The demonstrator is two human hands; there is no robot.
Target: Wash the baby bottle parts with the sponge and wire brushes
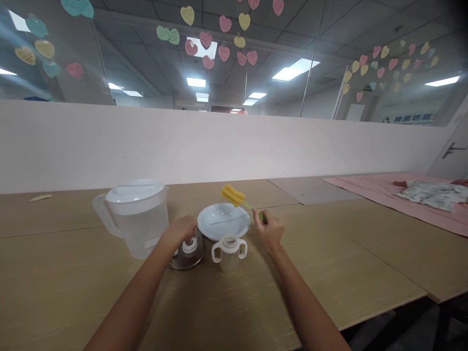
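My right hand (269,228) is wrapped round the green handle of a bottle brush with a yellow sponge head (233,195). The sponge is held up over the far rim of a white bowl (224,234). My left hand (185,229) reaches down with closed fingers to a dark round dish (186,263). At its fingertips, in the dish, is a white ring-shaped bottle part (189,246); whether the fingers grip it is hidden. In front of the bowl a clear baby bottle (229,256) with two white handles stands upright, its top uncapped.
A lidded clear plastic pitcher (141,224) holding water stands left of my left hand. On the far right, a pink cloth (369,187) carries a doll in patterned clothes (426,194). A white wall (219,146) with glass above borders the table's back.
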